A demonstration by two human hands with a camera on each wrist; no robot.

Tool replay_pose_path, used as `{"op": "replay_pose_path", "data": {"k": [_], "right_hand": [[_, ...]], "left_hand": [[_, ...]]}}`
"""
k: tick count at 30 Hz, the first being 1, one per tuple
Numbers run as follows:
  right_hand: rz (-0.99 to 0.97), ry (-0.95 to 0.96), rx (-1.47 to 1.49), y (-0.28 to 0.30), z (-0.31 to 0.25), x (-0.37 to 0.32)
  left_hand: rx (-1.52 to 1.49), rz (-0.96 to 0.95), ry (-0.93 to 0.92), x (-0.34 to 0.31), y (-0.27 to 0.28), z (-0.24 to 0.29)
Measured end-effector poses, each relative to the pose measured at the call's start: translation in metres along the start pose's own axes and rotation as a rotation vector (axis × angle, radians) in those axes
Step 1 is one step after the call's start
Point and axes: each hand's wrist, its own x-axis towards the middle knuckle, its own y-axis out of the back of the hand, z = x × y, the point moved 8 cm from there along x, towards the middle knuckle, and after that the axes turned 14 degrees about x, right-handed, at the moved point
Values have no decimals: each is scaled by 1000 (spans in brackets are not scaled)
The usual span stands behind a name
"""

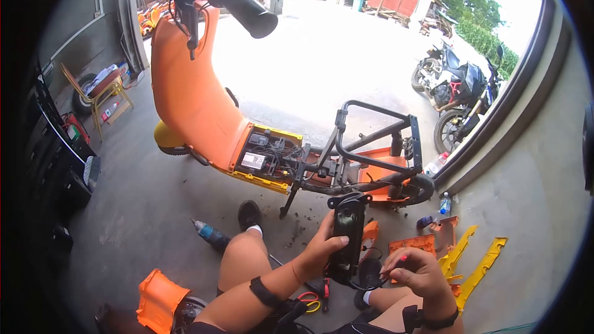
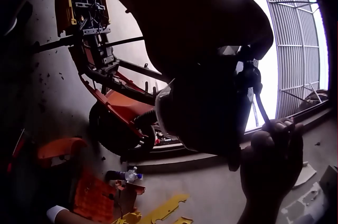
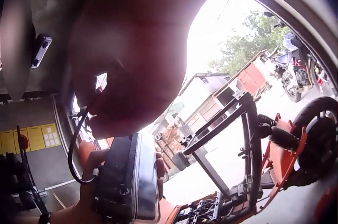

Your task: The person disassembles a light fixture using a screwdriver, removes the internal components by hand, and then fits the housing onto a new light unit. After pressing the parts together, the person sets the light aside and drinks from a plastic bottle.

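A black oblong unit with mounting ears (image 1: 348, 235) stands upright in the left hand (image 1: 322, 248), whose thumb lies across its face. From its lower end a thin dark cable runs to the right hand (image 1: 414, 271), which pinches it near a small red tip (image 1: 404, 258). In the right wrist view the cable (image 3: 72, 153) curves from the unit (image 3: 127, 179) up to the fingers of the right hand (image 3: 132, 76). The left wrist view shows the left hand and unit as dark shapes, with the right hand (image 2: 272, 160) beside them.
Ahead stands a partly stripped orange scooter (image 1: 192, 105) with bare frame and exposed wiring. On the floor lie a blue power tool (image 1: 210, 235), red-yellow handled pliers (image 1: 309, 301), an orange cover (image 1: 159, 300), yellow strips (image 1: 482, 272) and bottles (image 1: 445, 203). A motorcycle (image 1: 461, 93) stands outside.
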Motion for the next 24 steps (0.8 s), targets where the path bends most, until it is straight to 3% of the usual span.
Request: {"op": "replay_pose_path", "data": {"k": [2, 5, 8, 10, 11, 16, 24], "right_hand": [[-106, 34, -254, -18, -16, 9], [-95, 7, -291, -30, -24, 21], [-62, 35, -171, -16, -14, 42], [-13, 15, 233, 8, 13, 53], [43, 37, 290, 15, 20, 56], [161, -42, 117, 34, 20, 54], [269, -97, 67, 50, 25, 60]], "left_hand": [[12, -41, -6, -2, -8, 12], [125, -49, -44, -4, -2, 9], [128, -11, -55, -6, -2, 14], [146, 3, -69, -8, 0, 11], [151, 14, -51, -10, 0, 11], [367, 121, -119, -14, 3, 18], [287, 178, -47, -11, 5, 16]]}}
